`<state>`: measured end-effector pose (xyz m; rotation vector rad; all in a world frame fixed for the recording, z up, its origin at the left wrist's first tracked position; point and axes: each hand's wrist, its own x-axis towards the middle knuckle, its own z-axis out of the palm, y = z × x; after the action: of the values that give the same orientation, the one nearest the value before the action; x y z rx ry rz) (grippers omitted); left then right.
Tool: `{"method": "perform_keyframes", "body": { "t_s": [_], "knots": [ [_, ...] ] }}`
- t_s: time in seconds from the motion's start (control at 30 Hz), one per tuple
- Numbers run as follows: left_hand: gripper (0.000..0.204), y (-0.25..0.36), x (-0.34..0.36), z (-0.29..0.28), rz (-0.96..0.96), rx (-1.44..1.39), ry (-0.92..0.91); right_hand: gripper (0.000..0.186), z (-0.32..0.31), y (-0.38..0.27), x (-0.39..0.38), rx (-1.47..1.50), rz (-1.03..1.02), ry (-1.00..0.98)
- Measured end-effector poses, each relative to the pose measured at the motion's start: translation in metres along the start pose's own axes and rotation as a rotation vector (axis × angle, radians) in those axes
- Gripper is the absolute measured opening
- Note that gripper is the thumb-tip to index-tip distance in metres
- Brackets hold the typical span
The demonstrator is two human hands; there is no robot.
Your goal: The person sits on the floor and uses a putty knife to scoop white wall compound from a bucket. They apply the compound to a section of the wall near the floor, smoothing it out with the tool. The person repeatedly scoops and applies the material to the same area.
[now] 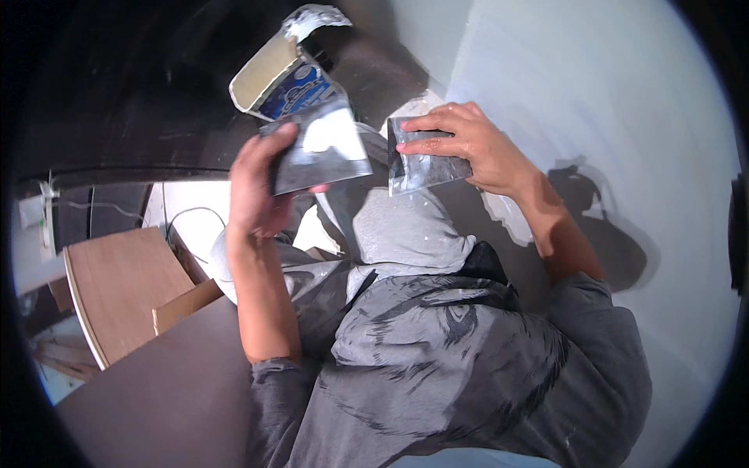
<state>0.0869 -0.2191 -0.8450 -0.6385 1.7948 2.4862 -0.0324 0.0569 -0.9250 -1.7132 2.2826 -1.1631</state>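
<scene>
My left hand (261, 183) is closed around a wide putty knife (331, 148), its thumb on top near the dark edge. The shiny flat metal blade points to the right and catches bright light. To its right, my right hand (468, 144) grips a second putty knife (425, 168), with fingers laid across the shiny blade and wet-looking smears on them. A narrow gap separates the two blades, held in the air above my knees. The handles are mostly hidden by my hands.
Beyond the blades stands a tilted white bucket (269, 74) with a blue label and pale crusted material at its rim. A pale wall (616, 117) rises close on my right. Wooden boards (125, 285) and a cable lie at the left. My legs in grey trousers (406, 226) are below.
</scene>
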Motion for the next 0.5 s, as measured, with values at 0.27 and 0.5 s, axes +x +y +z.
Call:
{"method": "perform_keyframes", "body": {
  "t_s": [0.27, 0.5],
  "knots": [
    [0.031, -0.042, 0.011, 0.009, -0.132, -0.020, -0.007, 0.037, 0.113, 0.034, -0.079, 1.781, 0.810, 0.918],
    [0.022, -0.073, 0.019, 0.023, -0.175, -0.029, 0.121, 0.022, 0.197, 0.147, -0.087, 2.174, 0.672, 1.124]
  ]
}}
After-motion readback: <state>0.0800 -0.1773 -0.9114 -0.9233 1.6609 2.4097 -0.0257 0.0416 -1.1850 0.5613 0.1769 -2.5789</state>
